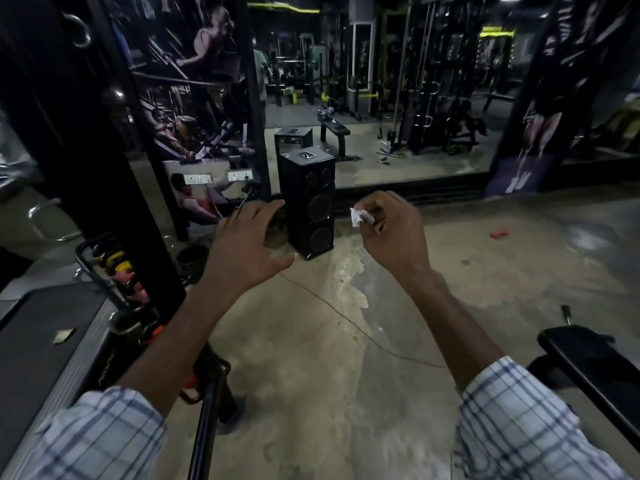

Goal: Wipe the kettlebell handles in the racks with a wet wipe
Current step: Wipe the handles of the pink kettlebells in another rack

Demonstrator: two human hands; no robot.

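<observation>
Head camera is showing us both hands raised in mid-air above the concrete floor, with a black tower speaker standing beyond them. We are pinching the wet wipe in our right hand, a small crumpled wad between thumb and fingertips, with the other fingers curling in. Our left hand is hovering with fingers spread wide, gripping and touching nothing.

The kettlebell rack is sitting low on our left, well below both hands. Its long axis is running diagonally from the far left in toward our left side. On it we are making out a yellow kettlebell and, nearer to us, an orange kettlebell. Their handles are too dim to trace.

Our left arm is the nearer one, passing right over the rack, while the wipe is in the farther hand. We are judging that the right hand needs to travel down and leftward, or that we need to turn toward the rack.
</observation>
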